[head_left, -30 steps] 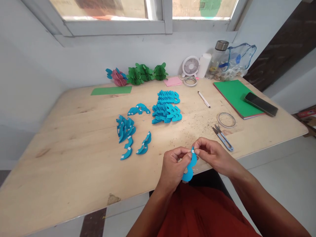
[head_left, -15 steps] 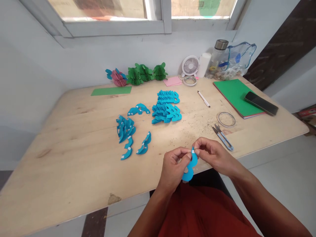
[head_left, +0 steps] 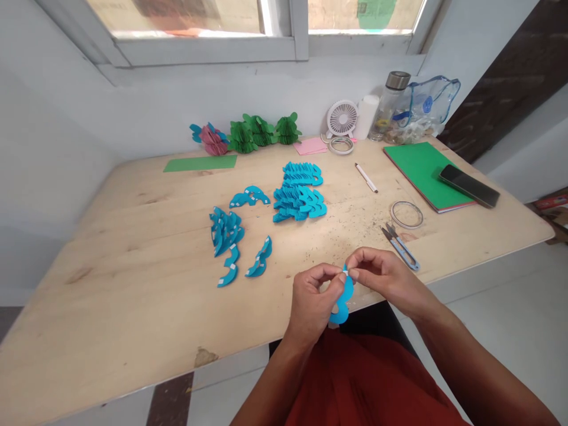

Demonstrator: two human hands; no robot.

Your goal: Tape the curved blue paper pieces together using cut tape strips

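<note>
Strip of blue paper (head_left: 341, 306) hangs at near edge of counter (head_left: 146, 302), top pinched by left hand (head_left: 313, 300) and right hand (head_left: 386, 275), apparently steadying white tab (head_left: 345, 272); snips (head_left: 406, 254) lie right, likely for easy reach.

Wooden table (head_left: 146, 248), white wall (head_left: 164, 100), bright window (head_left: 186, 18), tiled floor (head_left: 501, 307)

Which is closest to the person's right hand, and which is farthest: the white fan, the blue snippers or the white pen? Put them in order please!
Nearest to the right hand first:
1. Blue snippers, on the table just beyond it.
2. White pen, farther back.
3. White fan, by the wall.
</note>
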